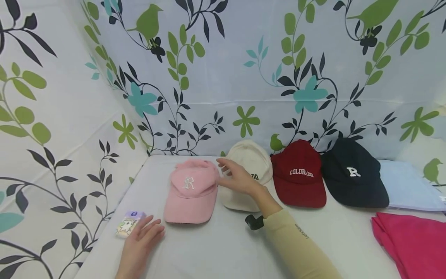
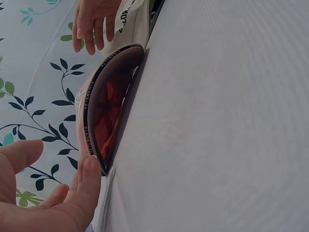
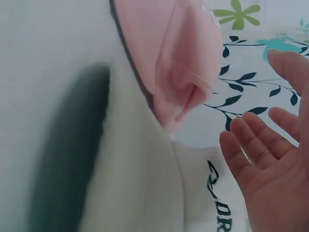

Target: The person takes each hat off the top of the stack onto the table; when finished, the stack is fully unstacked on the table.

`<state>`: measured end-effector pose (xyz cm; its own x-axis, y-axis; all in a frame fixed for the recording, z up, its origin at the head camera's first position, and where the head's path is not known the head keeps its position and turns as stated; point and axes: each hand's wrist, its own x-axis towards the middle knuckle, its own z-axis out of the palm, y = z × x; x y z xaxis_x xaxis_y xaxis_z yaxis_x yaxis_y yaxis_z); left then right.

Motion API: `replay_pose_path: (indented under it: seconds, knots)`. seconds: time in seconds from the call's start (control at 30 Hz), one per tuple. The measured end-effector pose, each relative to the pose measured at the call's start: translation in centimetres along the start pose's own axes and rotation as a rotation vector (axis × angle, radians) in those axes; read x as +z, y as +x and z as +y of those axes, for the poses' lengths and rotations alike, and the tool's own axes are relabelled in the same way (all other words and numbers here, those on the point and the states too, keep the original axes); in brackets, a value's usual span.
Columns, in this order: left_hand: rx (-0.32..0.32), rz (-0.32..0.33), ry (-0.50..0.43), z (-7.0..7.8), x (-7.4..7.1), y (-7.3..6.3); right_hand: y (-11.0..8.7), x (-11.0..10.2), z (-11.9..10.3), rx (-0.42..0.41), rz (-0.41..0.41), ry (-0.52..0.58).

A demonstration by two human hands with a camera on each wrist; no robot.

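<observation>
A pink cap [image 1: 193, 190] with a white embroidered letter lies at the left end of a row of caps, its brim toward me. My right hand [image 1: 240, 178] hovers over the cream cap [image 1: 240, 201], fingers loosely spread at the pink cap's right edge and holding nothing. Part of the cream cap's lettering is hidden behind that hand. My left hand [image 1: 141, 242] is near the front left of the pink cap, fingers relaxed. It partly covers a small tissue pack [image 1: 127, 223] with a cartoon print. In the left wrist view, those fingers show apart with nothing gripped.
To the right sit a dark red cap [image 1: 299, 174] and a black cap [image 1: 353, 174], side by side. A folded light blue cloth [image 1: 411, 186] lies beyond them, and a bright pink cloth [image 1: 411, 240] is at the front right. A patterned curtain [image 1: 223, 77] hangs behind the table.
</observation>
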<state>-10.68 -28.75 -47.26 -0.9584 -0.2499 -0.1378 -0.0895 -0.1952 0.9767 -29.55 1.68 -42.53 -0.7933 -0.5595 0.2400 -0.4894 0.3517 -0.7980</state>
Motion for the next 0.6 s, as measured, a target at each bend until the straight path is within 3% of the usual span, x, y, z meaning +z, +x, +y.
replay_pose_path:
  seconds: [0.33, 0.6]
  knots:
    - [-0.146, -0.006, 0.070, -0.2, 0.2, 0.1, 0.6, 2.4, 1.0, 0.006, -0.001, 0.053]
    - [-0.156, -0.016, 0.034, -0.2, 0.7, 0.4, 0.8, 3.2, 1.5, 0.021, 0.000, 0.041]
